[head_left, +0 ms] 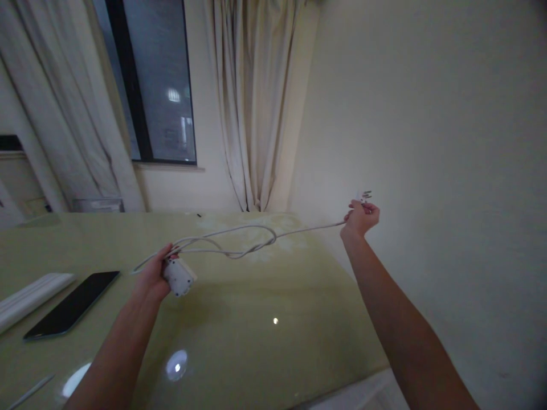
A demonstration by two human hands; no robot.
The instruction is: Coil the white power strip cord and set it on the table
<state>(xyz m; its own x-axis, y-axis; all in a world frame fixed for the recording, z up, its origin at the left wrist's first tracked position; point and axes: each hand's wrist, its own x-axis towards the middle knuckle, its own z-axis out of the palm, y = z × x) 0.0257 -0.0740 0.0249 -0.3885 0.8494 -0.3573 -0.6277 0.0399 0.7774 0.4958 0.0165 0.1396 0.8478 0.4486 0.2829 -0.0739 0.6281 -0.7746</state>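
Observation:
My left hand [156,277] is closed around a bundle of white cord and a small white power strip [179,277], whose screwed face shows below the fingers. From it the looped cord [252,250] stretches to the right above the table, crossing itself near the middle. At the right, against the wall, my right hand [361,217] pinches the white plug [364,197] at the cord's end, its metal prongs pointing up and to the right. The cord runs fairly taut between the loop and the right hand.
A glossy greenish table [239,330] spreads below. On its left lie a black tablet [73,303], a long white object [32,296] and a white pen-like stick [32,391]. A pale wall [448,171] borders the right; curtains [256,102] and a window [160,80] stand behind.

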